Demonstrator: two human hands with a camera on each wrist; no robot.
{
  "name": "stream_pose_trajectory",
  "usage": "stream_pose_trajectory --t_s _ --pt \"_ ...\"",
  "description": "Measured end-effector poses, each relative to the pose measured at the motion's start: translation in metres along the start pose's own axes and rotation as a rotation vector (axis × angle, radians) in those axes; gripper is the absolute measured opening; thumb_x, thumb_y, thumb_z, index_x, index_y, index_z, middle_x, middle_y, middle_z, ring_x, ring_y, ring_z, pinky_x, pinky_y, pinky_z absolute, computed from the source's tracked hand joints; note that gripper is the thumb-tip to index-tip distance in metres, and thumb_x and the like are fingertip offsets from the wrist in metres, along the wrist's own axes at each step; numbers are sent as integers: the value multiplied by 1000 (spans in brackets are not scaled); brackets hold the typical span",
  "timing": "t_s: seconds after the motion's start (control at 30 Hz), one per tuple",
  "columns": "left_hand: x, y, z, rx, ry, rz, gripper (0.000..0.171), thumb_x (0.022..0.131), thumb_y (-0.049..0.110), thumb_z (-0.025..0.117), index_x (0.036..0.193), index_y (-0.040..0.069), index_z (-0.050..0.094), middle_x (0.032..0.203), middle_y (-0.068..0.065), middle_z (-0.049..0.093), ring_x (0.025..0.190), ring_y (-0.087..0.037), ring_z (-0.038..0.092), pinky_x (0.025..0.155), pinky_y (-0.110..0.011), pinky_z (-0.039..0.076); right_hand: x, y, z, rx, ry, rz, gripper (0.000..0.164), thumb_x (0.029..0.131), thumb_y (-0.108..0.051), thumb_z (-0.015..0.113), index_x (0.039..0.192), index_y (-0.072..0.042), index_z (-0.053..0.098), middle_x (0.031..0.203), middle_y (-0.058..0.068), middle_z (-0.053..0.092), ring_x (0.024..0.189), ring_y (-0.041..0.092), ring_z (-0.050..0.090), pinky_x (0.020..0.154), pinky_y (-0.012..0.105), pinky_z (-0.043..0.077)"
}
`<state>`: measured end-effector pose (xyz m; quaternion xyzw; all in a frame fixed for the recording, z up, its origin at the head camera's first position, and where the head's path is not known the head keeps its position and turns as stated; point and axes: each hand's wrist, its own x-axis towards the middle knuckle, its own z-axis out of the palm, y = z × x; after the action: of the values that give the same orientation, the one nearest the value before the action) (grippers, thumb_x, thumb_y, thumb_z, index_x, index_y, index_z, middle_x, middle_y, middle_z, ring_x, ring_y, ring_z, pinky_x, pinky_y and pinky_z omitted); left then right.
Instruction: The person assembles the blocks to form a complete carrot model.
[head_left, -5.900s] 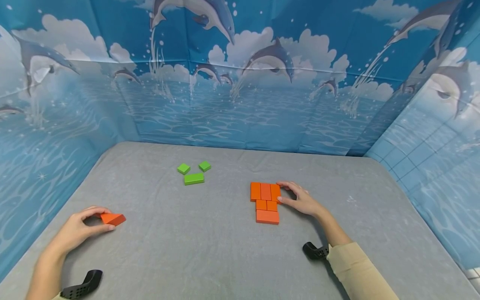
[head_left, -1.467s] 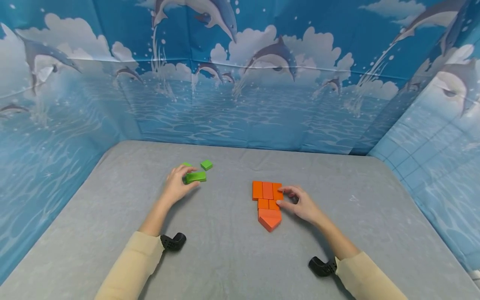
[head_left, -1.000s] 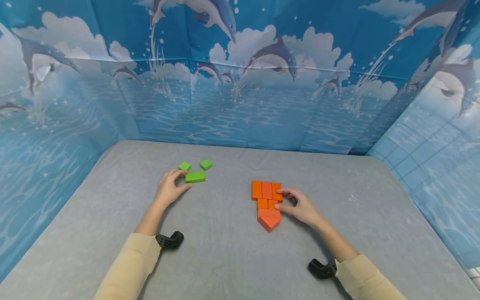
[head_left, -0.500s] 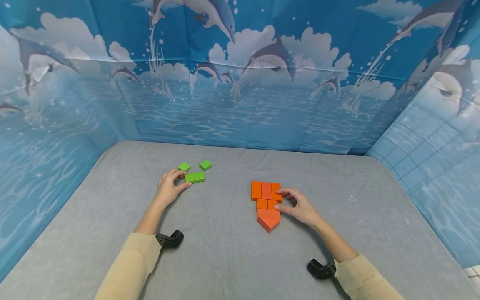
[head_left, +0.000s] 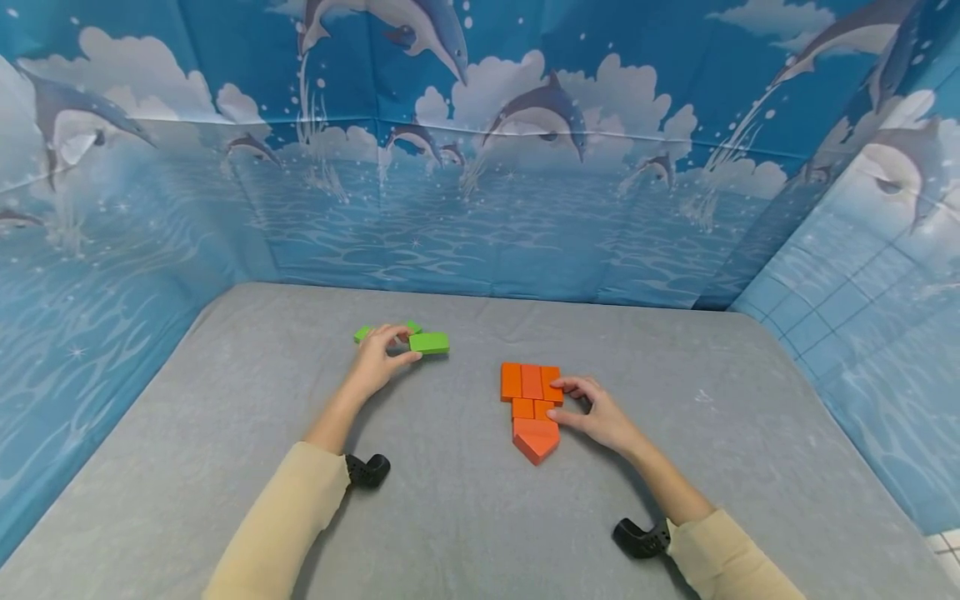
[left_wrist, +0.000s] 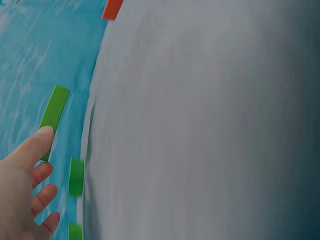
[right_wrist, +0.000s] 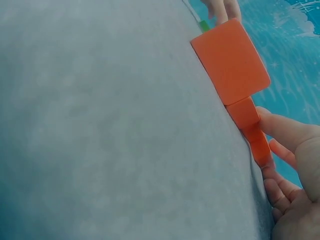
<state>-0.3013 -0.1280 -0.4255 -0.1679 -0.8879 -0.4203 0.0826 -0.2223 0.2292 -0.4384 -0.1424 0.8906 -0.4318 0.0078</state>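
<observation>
Two-handed, worked over a gray cloth-covered counter (head_left: 450, 533). With the left grip (head_left: 375, 362), clamped an oblong green block (head_left: 430, 343) near one end between thumb and fingers, apparently just clear of the cloth and close to two small green squares (head_left: 362, 334). With the right grip (head_left: 600, 412), rested parted thumb and fingertips against the right side of an orange group, without closing around it. Ranked in touching rows there: three tall orange blocks (head_left: 531, 382), two small orange squares (head_left: 522, 408), then a pointed orange wedge (head_left: 537, 442) aimed toward the wearer of the camera.

Judged likeliest to go wrong: a twist or slip of the green block, caused by the end-on pinch with much of its length left free. Risked too, through a low swing of the left grip, a knock to the small green squares, partly hidden in the head view. Risked skewed rows or opened seams from too firm a sideways push of the right thumb.

Showed smooth, evenly colored block faces and crisp edges, suggesting painted wood, though impossible to confirm. Set against soft, mottled fabric below and a creased, dolphin-printed blue curtain (head_left: 450, 225) behind.
</observation>
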Motion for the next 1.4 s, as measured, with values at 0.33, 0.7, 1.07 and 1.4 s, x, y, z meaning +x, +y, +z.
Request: stream_pose_trajectory --t_s 0.33,0.7,1.07,1.4 --pt "26 25 50 -1 -99 0 35 81 23 70 112 9 61 104 -7 58 97 -25 52 85 -41 40 3 0 3 3 -4 -7 47 78 -24 72 119 -7 56 116 12 52 104 27 46 91 46 36" --pt "49 50 93 -20 -178 18 34 82 24 69 112 10 62 101 -5 59 93 -22 51 90 -42 34 6 3 2 26 -3 -17 46 78 -22 73 118 -7 56 115 12 51 103 27 46 91 46 36" --pt "60 60 111 -2 -192 -21 35 82 27 68 114 14 62 103 -2 61 96 -19 52 95 -47 28 7 5 -1 -2 -10 9 47 79 -25 72 119 -7 55 117 12 50 104 27 45 91 46 36" --pt "62 60 116 -10 -223 -31 32 84 28 66 113 15 63 105 -2 60 100 -20 49 100 -49 20 7 6 -1 0 -12 4 46 80 -24 72 119 -7 55 117 13 50 104 28 45 91 46 36"
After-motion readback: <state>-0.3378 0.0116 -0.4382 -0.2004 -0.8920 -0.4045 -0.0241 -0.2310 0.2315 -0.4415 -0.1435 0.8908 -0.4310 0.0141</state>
